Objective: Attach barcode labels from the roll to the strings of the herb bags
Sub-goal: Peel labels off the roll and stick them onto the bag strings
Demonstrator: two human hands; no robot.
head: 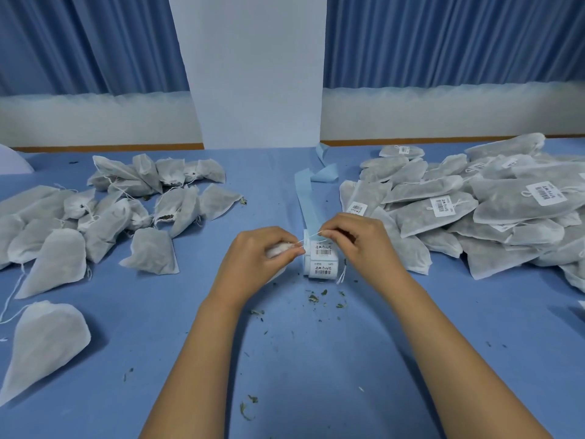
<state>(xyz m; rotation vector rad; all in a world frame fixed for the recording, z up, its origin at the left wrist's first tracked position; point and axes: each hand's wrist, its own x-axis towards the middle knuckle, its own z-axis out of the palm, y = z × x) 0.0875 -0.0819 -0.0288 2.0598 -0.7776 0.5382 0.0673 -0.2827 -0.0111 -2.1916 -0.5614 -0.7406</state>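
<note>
**Q:** Where are the hands, and what do they hold?

**A:** Both meet at the centre of the frame. The left hand [262,253] is curled round the gathered neck of a white herb bag [279,250]. Most of the bag is hidden under the palm. The right hand [351,239] pinches the bag's thin white string [311,236] between thumb and fingertips, drawing it taut between the two hands just above the label roll [322,263].

**Q:** How would these things handle?

**A:** The bag looks light and soft, a non-woven pouch of loose dried herb that gives when squeezed. Its neck seems the surest hold. The string is fine and limp, so it probably needs a fingertip pinch and some tension to lie straight. The barcode labels [323,249] look like thin paper stickers, likely to crease or stick to themselves, so they are best lifted by an edge.

**Q:** Can any writing be read?

**A:** Each label shows a barcode under a line of dark characters, too small to read. No brand is visible.

**Q:** What else is there?

**A:** A heap of unlabelled bags [107,217] is at centre left and a heap of labelled bags [443,210] at centre right. A pale blue backing strip [308,201] trails from the roll towards the top of the frame. Herb crumbs [316,297] lie on the blue tablecloth [316,375].
</note>
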